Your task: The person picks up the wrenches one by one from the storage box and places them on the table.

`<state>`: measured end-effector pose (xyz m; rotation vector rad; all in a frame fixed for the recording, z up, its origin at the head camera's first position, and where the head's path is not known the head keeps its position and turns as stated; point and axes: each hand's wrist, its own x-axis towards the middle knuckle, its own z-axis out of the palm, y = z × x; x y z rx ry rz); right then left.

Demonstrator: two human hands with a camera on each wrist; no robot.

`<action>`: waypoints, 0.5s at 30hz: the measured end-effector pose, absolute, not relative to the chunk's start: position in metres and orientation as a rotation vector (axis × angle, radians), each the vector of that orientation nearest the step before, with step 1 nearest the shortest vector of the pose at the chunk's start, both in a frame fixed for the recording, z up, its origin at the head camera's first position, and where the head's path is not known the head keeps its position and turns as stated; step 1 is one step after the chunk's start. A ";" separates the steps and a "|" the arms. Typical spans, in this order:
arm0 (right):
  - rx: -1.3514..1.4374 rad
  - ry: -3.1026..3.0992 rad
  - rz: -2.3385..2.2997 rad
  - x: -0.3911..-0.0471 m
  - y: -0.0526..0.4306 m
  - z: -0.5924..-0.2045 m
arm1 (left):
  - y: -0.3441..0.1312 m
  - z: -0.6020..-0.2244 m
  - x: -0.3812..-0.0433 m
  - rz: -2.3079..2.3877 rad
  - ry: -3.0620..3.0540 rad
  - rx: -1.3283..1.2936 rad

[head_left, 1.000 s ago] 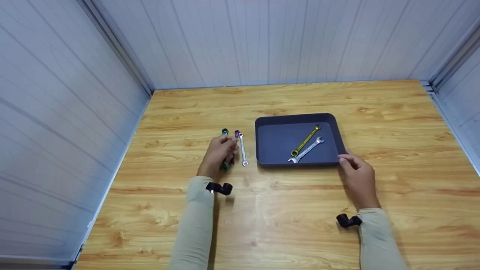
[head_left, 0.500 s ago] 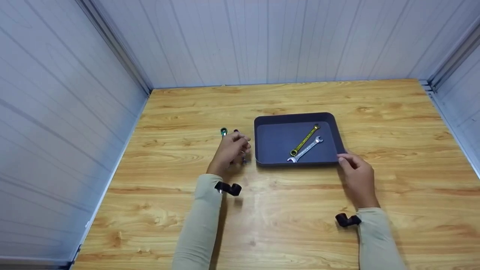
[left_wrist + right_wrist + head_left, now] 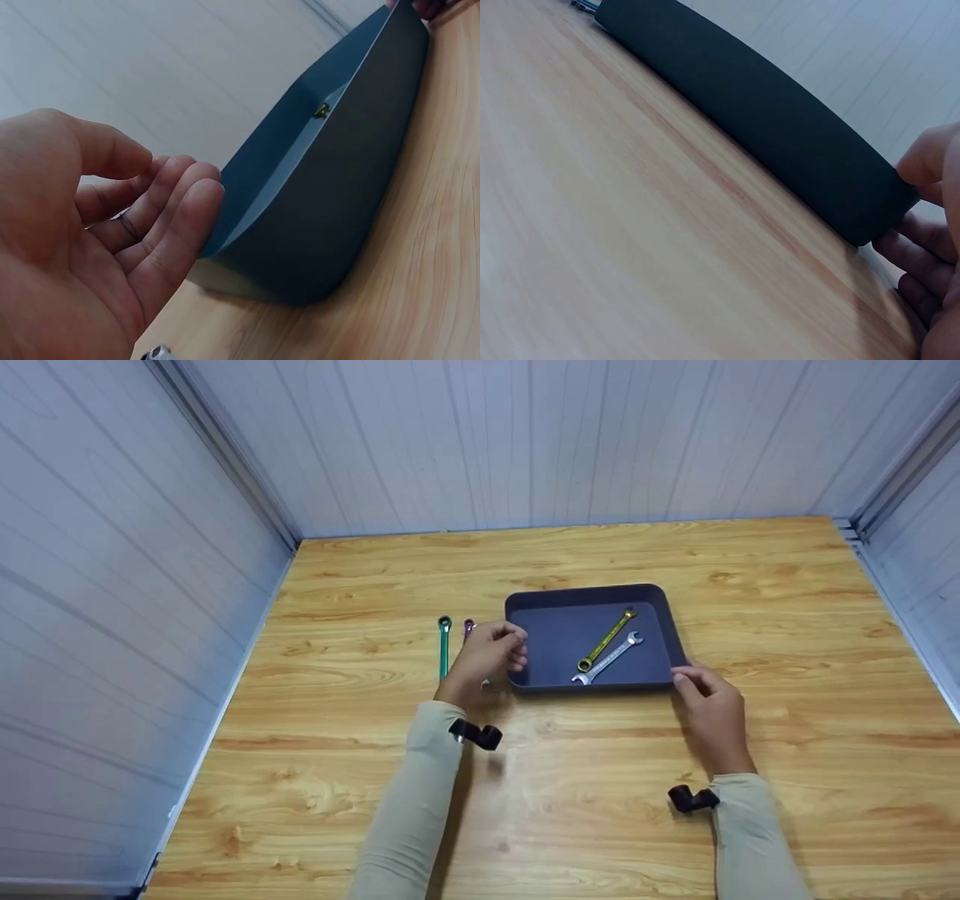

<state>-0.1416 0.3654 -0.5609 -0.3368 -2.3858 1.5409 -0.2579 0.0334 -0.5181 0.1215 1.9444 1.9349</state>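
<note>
So I'm looking at someone at a wood-grain surface [image 3: 585, 795] with a dark, shallow tray [image 3: 555, 645] flat on it, and everything here makes sense relative to that tray. The right hand [image 3: 712, 720] has its thumb and fingers pinching the tray's near right corner. The left hand [image 3: 491, 652] is at the tray's left side, fingertips over the rim as I see it, can't tell if they actually touch it. Nothing in that one: fingers loosely bent, thumb close to the fingertips, just air in between.

Inside the tray, toward its right half, there's a yellow wrench [image 3: 607, 641] and a silver wrench [image 3: 609, 658], both slanting the same way and right next to each other, so well apart from the left hand and nearer the right one. Outside the tray on its left, a green wrench [image 3: 444, 649] points away from the person, with its near end tucked behind the left hand and wrist. Beside it a purple wrench [image 3: 469, 628] pokes out its ring end, the rest hidden by the hand. There's also a silvery tool end [image 3: 157, 352] on the surface, just below the left hand.
</note>
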 end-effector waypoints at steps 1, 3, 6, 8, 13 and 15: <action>-0.342 -2.386 1.544 -0.142 0.365 -0.561 | 0.035 -0.518 -0.258 1.922 1.947 0.123; -0.349 -2.387 1.548 -0.142 0.364 -0.561 | 0.037 -0.517 -0.259 1.907 1.947 0.115; -0.359 -2.387 1.548 -0.142 0.364 -0.561 | 0.040 -0.516 -0.260 1.882 1.972 0.103; -0.364 -2.387 1.549 -0.142 0.364 -0.561 | 0.043 -0.515 -0.261 1.877 1.969 0.102; -0.371 -2.389 1.565 -0.142 0.365 -0.559 | 0.053 -0.513 -0.264 1.855 1.950 0.127; -0.366 -2.389 1.575 -0.141 0.365 -0.559 | 0.058 -0.514 -0.265 1.835 1.948 0.138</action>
